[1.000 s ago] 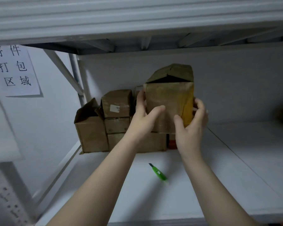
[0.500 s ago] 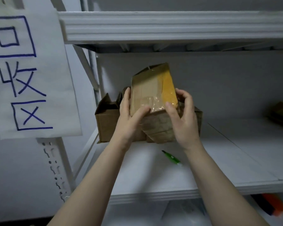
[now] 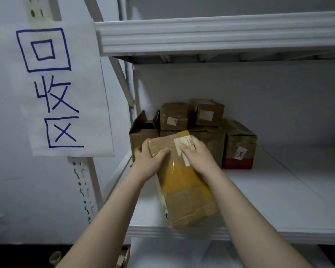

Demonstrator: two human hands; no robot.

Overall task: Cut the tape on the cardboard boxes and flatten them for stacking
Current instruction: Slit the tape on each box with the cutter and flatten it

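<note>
A cardboard box is held lengthwise over the front part of the white shelf, left of its middle, with its near end reaching the shelf's front edge. Whether that end rests on the shelf cannot be told. The top face is crossed by a broad band of yellow tape, and a white label is stuck near the far end.

The far end of the box is gripped by both hands. The left hand is set at the far left corner: its thumb is laid across the top face and its fingers are curled round the left side. The right hand is set at the far right corner, with the thumb pressed on the label and the fingers wrapped over the right side, mostly hidden.

A pile of boxes is stacked in the back left corner of the shelf, and a box with a red base stands at its right end. A paper sign with blue handwriting is fixed to the upright at the left.
</note>
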